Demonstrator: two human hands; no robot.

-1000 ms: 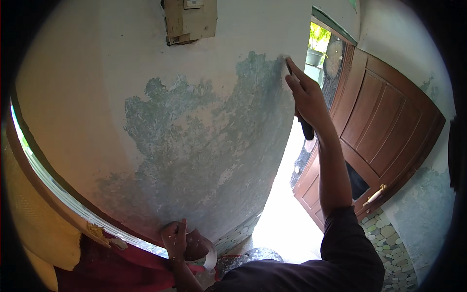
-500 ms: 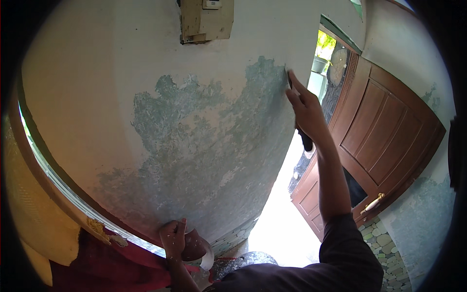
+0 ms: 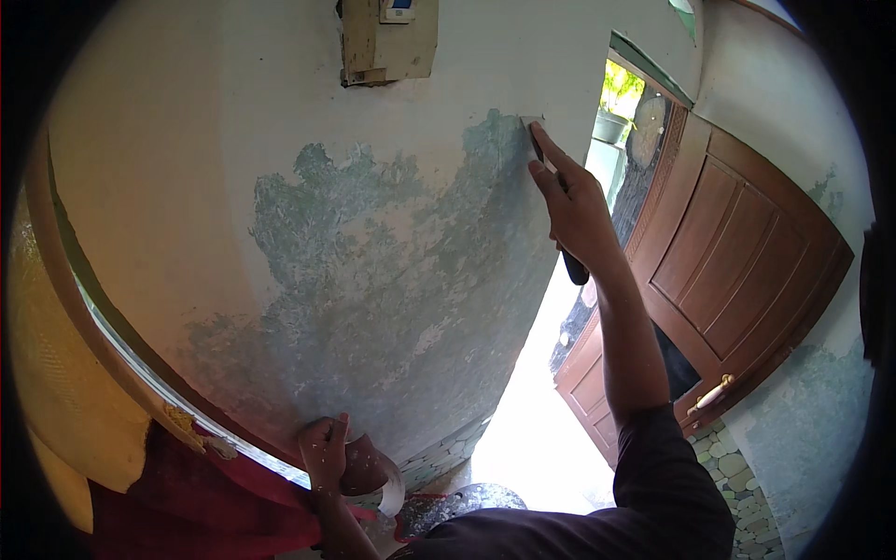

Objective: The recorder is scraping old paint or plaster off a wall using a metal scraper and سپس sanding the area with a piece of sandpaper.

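My right hand [image 3: 577,207] is raised against the wall [image 3: 233,159] and grips a scraper [image 3: 571,269]; its blade tip presses on the upper right edge of the grey-green patch [image 3: 392,280] where the paint is scraped off, and its dark handle sticks out below my palm. My left hand [image 3: 324,451] hangs low near the wall's base and holds a small round container [image 3: 371,469] with a pale rim.
A beige box [image 3: 387,39] is fixed high on the wall. To the right stands an open brown wooden door [image 3: 747,271] with a brass handle [image 3: 711,395], bright daylight in the doorway [image 3: 523,429]. A window frame [image 3: 103,345] and red cloth [image 3: 196,504] are at the lower left.
My right hand with the scraper has slid down and slightly left along the patch's edge. The left hand with the container has stayed low.
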